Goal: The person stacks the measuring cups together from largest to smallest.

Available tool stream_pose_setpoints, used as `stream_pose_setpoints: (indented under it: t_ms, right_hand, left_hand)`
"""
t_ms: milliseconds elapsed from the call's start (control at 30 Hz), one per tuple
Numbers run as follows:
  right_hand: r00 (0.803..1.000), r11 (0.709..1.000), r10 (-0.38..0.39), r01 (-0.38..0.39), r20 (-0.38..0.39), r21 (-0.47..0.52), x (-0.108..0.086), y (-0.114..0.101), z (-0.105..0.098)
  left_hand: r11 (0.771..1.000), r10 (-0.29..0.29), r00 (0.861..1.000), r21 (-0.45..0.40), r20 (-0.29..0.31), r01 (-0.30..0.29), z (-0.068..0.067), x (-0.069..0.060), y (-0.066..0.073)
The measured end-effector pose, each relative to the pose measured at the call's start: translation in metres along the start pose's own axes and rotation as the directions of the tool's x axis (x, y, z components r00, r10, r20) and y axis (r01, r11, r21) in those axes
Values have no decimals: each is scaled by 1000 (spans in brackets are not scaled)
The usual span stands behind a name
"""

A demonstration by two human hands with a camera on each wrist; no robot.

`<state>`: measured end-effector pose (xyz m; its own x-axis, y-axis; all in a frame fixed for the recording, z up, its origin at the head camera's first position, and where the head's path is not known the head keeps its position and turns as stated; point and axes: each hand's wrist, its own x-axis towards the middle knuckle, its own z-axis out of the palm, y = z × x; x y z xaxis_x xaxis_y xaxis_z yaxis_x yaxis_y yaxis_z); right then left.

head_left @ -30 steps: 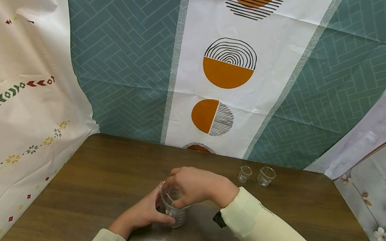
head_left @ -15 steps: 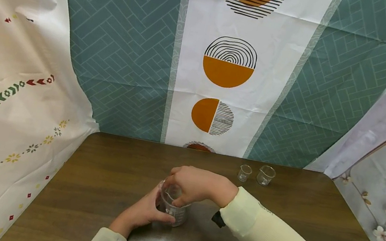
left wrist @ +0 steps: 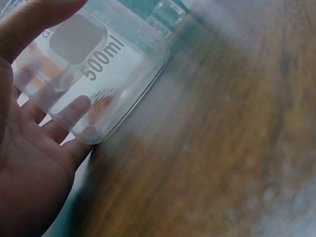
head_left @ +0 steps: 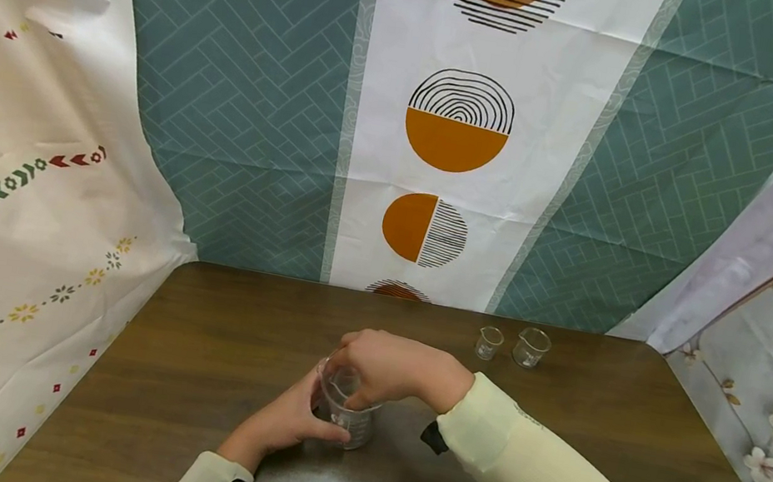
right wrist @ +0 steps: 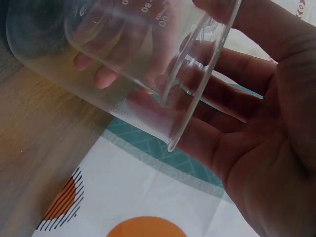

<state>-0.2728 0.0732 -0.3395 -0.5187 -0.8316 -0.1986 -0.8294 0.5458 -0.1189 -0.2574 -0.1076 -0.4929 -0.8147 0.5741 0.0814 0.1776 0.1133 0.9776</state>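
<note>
A large clear beaker (head_left: 359, 429), marked 500ml in the left wrist view (left wrist: 111, 74), stands on the wooden table (head_left: 210, 348). The left hand (head_left: 285, 425) (left wrist: 34, 173) grips its side, thumb at the front and fingers round the far side. A smaller beaker (right wrist: 116, 47) with printed marks sits inside the large one. The right hand (head_left: 397, 367) (right wrist: 266, 113) reaches over the large rim from above, thumb and fingers bent round the smaller beaker's upper part. Glass reflections partly hide its exact fingertip contact.
Two small clear beakers, one narrower (head_left: 488, 344) and one wider (head_left: 531, 349), stand side by side near the table's back edge, right of centre. Patterned cloths (head_left: 244, 84) hang behind the table and at both sides.
The head view has shifted very slightly, so the table appears a little higher. Both hands keep the same hold and the beakers stay in place.
</note>
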Motion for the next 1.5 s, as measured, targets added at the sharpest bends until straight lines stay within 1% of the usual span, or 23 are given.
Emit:
stream_pose_setpoints:
  t_ms: [67, 100, 233, 300, 500, 767, 1033, 1300, 1500]
  right_hand:
    - [1000, 1000, 1, -1, -5, -1, 0, 0, 0]
    - [1000, 1000, 3, -3, -7, -1, 0, -1, 0]
    - [1000, 1000, 12, -12, -4, 1, 0, -2, 1]
    - [1000, 1000, 17, -17, 0, 2, 1, -3, 1]
    - [999, 999, 35, -35, 7, 6, 1, -5, 1]
    - [998, 998, 56, -56, 8, 23, 3, -5, 3]
    - [998, 998, 60, -61, 13, 23, 3, -5, 4]
    - [998, 998, 56, -57, 20, 17, 3, -5, 4]
    - [998, 998, 55, -55, 34, 10, 5, -4, 5]
  left_hand:
    - [1000, -3, 1000, 0, 1, 3, 0, 0, 0]
    - [1000, 4, 1000, 4, 3, -4, 0, 0, 0]
    - [1000, 5, 1000, -14, 9, -5, 0, 0, -1]
    - [1000, 17, 1000, -19, 11, -17, 0, 0, -1]
    - [1000, 12, 1000, -19, 12, -12, 0, -1, -1]
    - [999, 7, 1000, -50, 25, -5, -1, -1, 1]
    - [1000, 6, 1000, -23, 22, -5, 0, 0, 0]
    - [999, 22, 999, -46, 31, -21, 0, 0, 0]
    - [998, 39, 999, -41, 21, -38, 0, 0, 2]
